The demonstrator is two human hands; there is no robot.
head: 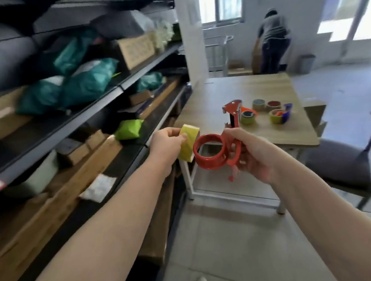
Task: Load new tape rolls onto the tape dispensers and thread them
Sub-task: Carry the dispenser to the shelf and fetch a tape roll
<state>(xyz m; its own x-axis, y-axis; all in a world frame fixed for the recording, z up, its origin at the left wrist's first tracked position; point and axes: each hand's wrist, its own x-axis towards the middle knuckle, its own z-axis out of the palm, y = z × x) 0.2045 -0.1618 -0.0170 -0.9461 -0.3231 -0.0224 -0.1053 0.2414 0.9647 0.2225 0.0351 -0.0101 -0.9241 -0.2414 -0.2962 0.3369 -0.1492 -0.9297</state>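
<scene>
Left hand (pixel 167 141) pinching a yellowish tape roll (pixel 188 145), edge-on, just left of the empty hub. Right hand (pixel 250 155) wrapped round a glossy red plastic dispenser (pixel 216 151), long axis running far, metal cutter end farthest. Beyond, on wood-grain table (pixel 275 85), more tape rolls (pixel 259 111). Cluttered shelves (pixel 79 117) left.

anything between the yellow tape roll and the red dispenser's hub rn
Nothing, going by the head view. The yellow tape roll in the left hand sits right beside the hub ring of the red dispenser held by the right hand, not yet on it.
</scene>
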